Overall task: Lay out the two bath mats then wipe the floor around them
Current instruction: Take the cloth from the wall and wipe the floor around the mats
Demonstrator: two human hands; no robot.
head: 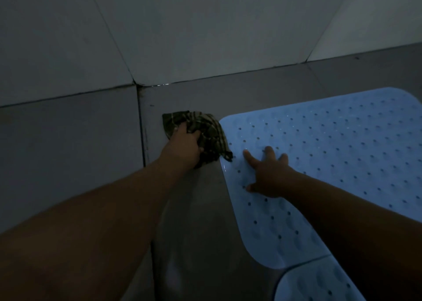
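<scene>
On the dim tiled floor (68, 141), both mats (331, 152) lay flat. The left hand (185, 144) gripped a cloth (205, 127) beside one; the right hand (267, 175) pressed flat, fingers spread. The floor looked perhaps wet, so the mat could slide.

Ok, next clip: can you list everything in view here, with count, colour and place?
bath mats: two, light blue with holes; larger one on the floor at right, second at bottom right beside it
cloth: one, dark checked, on the floor by the larger mat's left corner
floor: grey tiles
wall: pale tiles, behind
left hand: grip on the cloth
right hand: fingers spread, resting on the larger mat
</scene>
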